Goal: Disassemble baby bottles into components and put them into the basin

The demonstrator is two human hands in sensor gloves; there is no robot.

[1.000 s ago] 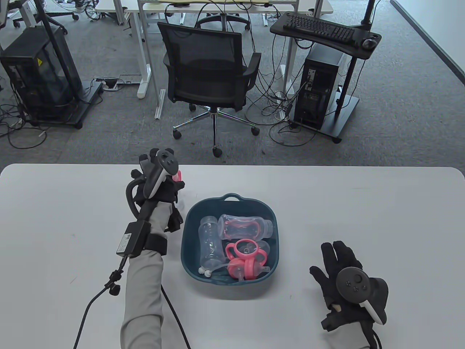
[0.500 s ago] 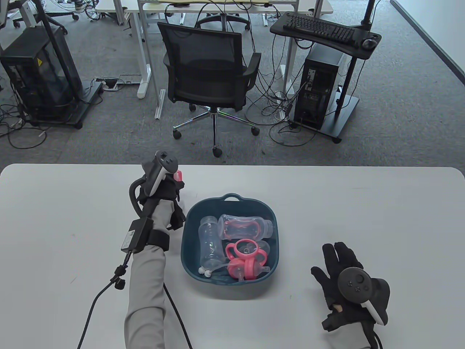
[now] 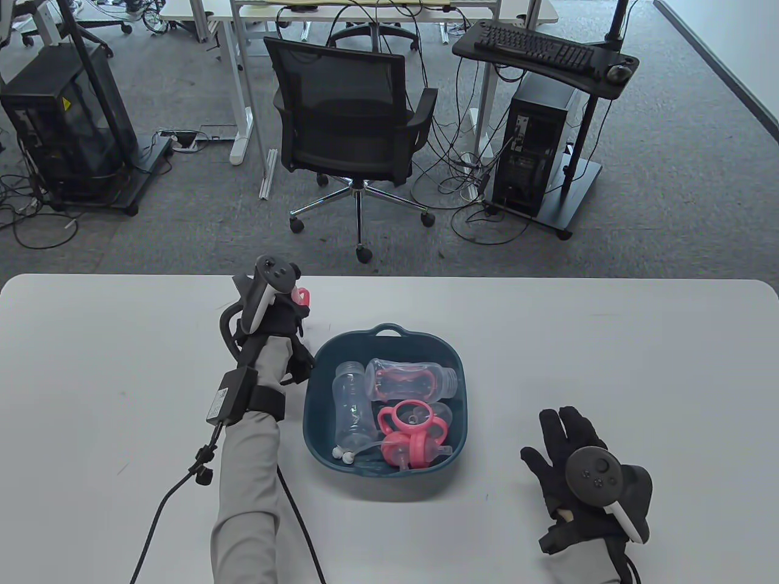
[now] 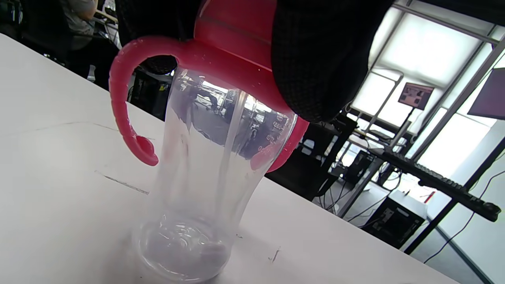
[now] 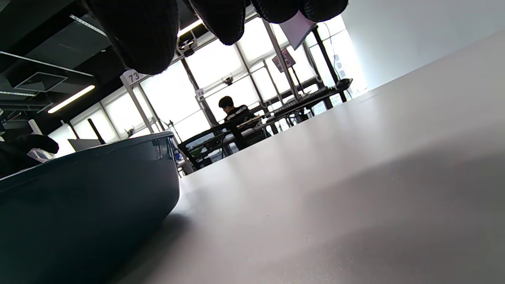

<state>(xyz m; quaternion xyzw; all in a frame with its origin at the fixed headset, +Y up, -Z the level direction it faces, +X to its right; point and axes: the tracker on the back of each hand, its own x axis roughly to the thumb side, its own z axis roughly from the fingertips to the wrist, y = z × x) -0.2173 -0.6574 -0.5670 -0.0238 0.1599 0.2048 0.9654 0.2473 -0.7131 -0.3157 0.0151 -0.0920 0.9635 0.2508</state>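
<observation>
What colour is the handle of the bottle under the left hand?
Pink handle; the left wrist view shows it best.

White sign [image 5: 134, 76] on a window post reads "73"; a smaller one [image 5: 200, 93] reads "74".

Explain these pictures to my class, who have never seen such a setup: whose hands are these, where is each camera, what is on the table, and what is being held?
These are a person's two hands in black sensor gloves, each with a tracker strapped on its back. One camera looks down at the white table; one more sits on each wrist.

The left hand has its grip round the pink top of a clear baby bottle standing upright on the table; its pink handle curls down beside it. The right hand rests flat on the table, holding nothing.

Between the hands sits a dark teal basin already holding clear bottles and pink handled collars.
</observation>
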